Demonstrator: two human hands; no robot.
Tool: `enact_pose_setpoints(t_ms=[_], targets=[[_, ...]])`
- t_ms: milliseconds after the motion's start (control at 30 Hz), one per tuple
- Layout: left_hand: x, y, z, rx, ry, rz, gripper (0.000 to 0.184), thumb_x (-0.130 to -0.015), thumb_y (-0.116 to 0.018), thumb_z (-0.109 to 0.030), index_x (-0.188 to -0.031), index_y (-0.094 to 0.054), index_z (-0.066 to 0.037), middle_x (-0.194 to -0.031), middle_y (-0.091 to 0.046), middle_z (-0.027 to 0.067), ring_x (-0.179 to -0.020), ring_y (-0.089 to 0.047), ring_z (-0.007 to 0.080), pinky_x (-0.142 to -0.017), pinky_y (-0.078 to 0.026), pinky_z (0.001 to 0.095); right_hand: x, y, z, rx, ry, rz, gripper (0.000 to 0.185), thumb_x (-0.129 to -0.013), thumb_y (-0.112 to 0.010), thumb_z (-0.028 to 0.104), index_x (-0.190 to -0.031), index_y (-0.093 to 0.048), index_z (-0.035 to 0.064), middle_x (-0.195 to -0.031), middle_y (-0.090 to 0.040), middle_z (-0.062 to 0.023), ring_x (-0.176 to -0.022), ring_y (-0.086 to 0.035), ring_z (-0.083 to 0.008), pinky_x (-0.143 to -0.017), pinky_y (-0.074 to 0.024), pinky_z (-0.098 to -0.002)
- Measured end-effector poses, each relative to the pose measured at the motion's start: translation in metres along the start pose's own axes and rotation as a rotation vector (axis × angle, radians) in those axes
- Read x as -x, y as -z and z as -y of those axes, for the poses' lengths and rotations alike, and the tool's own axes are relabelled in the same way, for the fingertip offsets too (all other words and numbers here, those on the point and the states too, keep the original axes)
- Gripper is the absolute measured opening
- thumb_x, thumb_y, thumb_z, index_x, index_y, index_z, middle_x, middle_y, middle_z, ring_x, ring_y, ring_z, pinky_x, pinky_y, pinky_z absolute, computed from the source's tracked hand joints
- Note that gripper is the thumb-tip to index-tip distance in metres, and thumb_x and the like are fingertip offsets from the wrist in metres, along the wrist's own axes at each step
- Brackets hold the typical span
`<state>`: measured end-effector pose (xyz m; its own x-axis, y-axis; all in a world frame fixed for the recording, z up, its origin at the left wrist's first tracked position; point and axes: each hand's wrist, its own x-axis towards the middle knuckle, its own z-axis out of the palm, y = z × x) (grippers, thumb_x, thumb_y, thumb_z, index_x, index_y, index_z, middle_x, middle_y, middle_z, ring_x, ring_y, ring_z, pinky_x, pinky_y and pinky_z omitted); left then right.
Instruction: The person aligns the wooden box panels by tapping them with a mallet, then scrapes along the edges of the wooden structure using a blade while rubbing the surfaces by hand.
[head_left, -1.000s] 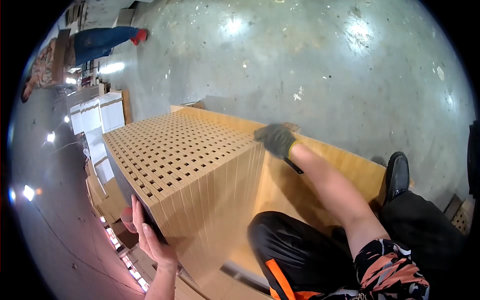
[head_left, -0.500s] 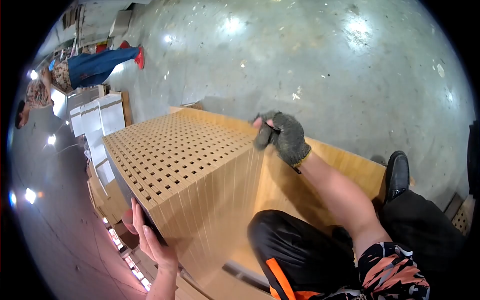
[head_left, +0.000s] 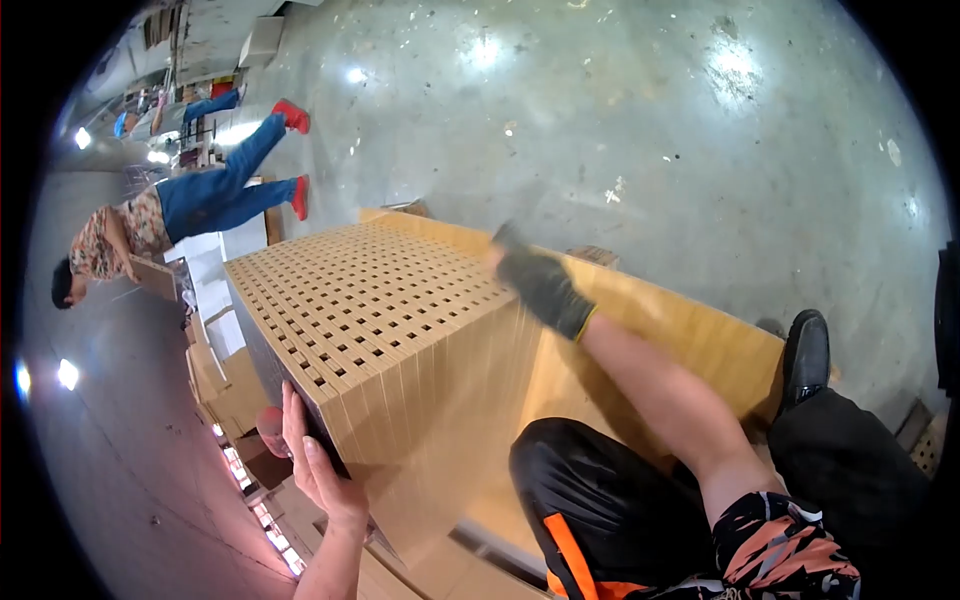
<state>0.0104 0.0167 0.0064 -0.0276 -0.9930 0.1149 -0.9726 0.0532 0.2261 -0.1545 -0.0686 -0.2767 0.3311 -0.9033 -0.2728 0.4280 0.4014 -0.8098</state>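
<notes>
A tight stack of wood-coloured boards (head_left: 440, 385) fills the middle of the view; one face carries a grid of small square dark holes. Along its left side lies a dark outer face (head_left: 262, 345). My left hand (head_left: 328, 480) is bare, its fingers stretched out flat against that dark edge at the near corner. My right hand (head_left: 540, 285) wears a dark grey knitted glove and is at the stack's right upper corner. Its fingers are smeared by motion, and whether they touch the boards or hold anything cannot be made out. A larger wood-grain panel (head_left: 690, 335) runs behind my right forearm.
Grey concrete floor (head_left: 600, 120) stretches beyond the boards. A person (head_left: 215, 195) in red shoes carries a flat board; another person (head_left: 205, 105) is farther back. Cardboard-coloured stacks (head_left: 235, 395) stand at left. My knee (head_left: 590, 480) and black shoe (head_left: 806, 355) are close to the panel.
My right hand has shifted slightly left, its curled fingers now blurred. My left hand stays against the stack. The person in red shoes appears larger, and a second person is visible behind.
</notes>
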Motion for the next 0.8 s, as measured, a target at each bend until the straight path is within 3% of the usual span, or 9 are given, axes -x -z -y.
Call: enact_pose_setpoints(t_ms=[67, 200, 333, 500, 567, 633, 667, 733, 800], targets=[[0.001, -0.001, -0.001, 0.058, 0.027, -0.014, 0.055, -0.105, -0.026, -0.027, -0.141, -0.045, 0.011, -0.151, -0.043, 0.0205, -0.141, -0.037, 0.0302, -0.118, -0.023, 0.0423, 0.024, -0.033, 0.022, 0.378, 0.522, 0.077, 0.041, -0.1, -0.05, 0.044, -0.105, -0.064, 0.0061, -0.099, -0.068, -0.0079, -0.095, -0.063, -0.0168, -0.088, -0.049, -0.0315], [-0.001, 0.0, 0.001, 0.07, 0.066, -0.013, 0.056, -0.106, -0.025, -0.029, -0.142, -0.045, 0.01, -0.153, -0.041, 0.0193, -0.141, -0.038, 0.0286, -0.119, -0.022, 0.0402, 0.021, -0.044, 0.099, -0.673, 0.228, 0.147, 0.035, -0.098, -0.062, 0.031, -0.113, -0.067, -0.0007, -0.091, -0.07, -0.0077, -0.088, -0.063, -0.0113, -0.08, -0.0523, -0.0295], [0.0, 0.002, -0.001, 0.061, 0.067, -0.007, 0.054, -0.105, -0.026, -0.025, -0.142, -0.044, 0.01, -0.153, -0.041, 0.0172, -0.141, -0.037, 0.0273, -0.119, -0.021, 0.0393, 0.016, -0.092, 0.103, 0.234, 0.687, 0.136, 0.05, -0.102, -0.046, 0.045, -0.113, -0.064, -0.0002, -0.092, -0.071, -0.0092, -0.087, -0.067, -0.015, -0.088, -0.05, -0.0326], [0.001, 0.003, 0.002, 0.059, 0.05, 0.002, 0.053, -0.105, -0.026, -0.024, -0.142, -0.044, 0.01, -0.153, -0.041, 0.0171, -0.142, -0.036, 0.0273, -0.119, -0.021, 0.0393, 0.01, -0.032, 0.063, -0.8, 0.212, 0.257, 0.061, -0.095, -0.061, 0.036, -0.141, -0.045, 0.0002, -0.113, -0.069, -0.0131, -0.106, -0.066, -0.0253, -0.094, -0.0495, -0.0338], [0.001, 0.001, 0.0, 0.049, 0.055, -0.005, 0.054, -0.105, -0.026, -0.024, -0.142, -0.044, 0.01, -0.153, -0.04, 0.0175, -0.142, -0.036, 0.0278, -0.119, -0.021, 0.0396, 0.005, -0.048, 0.056, -0.514, 0.224, -0.147, 0.062, -0.094, -0.063, 0.034, -0.142, -0.044, -0.0001, -0.111, -0.07, -0.0117, -0.101, -0.067, -0.0248, -0.089, -0.0519, -0.0349], [0.002, 0.002, -0.002, 0.042, 0.065, -0.002, 0.054, -0.105, -0.026, -0.025, -0.142, -0.044, 0.01, -0.154, -0.04, 0.0179, -0.142, -0.036, 0.0284, -0.119, -0.021, 0.04, 0.025, -0.056, 0.055, 0.185, 0.453, 0.044, 0.059, -0.094, -0.065, 0.029, -0.144, -0.046, 0.0038, -0.115, -0.069, -0.0101, -0.094, -0.067, -0.0232, -0.084, -0.0532, -0.0351], [0.001, 0.001, -0.001, 0.058, 0.053, 0.0, 0.054, -0.105, -0.026, -0.025, -0.142, -0.044, 0.01, -0.154, -0.04, 0.0181, -0.142, -0.036, 0.0285, -0.119, -0.021, 0.0401, 0.029, -0.063, 0.054, 0.194, 0.644, 0.134, 0.057, -0.093, -0.067, 0.027, -0.142, -0.048, 0.0043, -0.121, -0.067, -0.0114, -0.092, -0.067, -0.0249, -0.084, -0.0532, -0.0353], [0.001, -0.001, 0.003, 0.097, 0.033, -0.012, 0.054, -0.105, -0.027, -0.025, -0.142, -0.044, 0.01, -0.154, -0.04, 0.0186, -0.142, -0.036, 0.0288, -0.119, -0.021, 0.0403, 0.033, -0.042, 0.08, -0.359, 0.024, 0.396, 0.051, -0.091, -0.07, 0.023, -0.135, -0.055, 0.0029, -0.129, -0.062, -0.0128, -0.1, -0.067, -0.0243, -0.091, -0.0517, -0.0332], [0.003, 0.002, 0.003, 0.066, 0.05, -0.008, 0.054, -0.105, -0.027, -0.024, -0.143, -0.044, 0.01, -0.153, -0.04, 0.0194, -0.142, -0.036, 0.0289, -0.119, -0.022, 0.0402, 0.036, -0.052, 0.079, -0.171, 0.271, 0.068, 0.046, -0.092, -0.068, 0.025, -0.131, -0.058, 0.0021, -0.118, -0.064, -0.0119, -0.096, -0.067, -0.022, -0.087, -0.0521, -0.032]])
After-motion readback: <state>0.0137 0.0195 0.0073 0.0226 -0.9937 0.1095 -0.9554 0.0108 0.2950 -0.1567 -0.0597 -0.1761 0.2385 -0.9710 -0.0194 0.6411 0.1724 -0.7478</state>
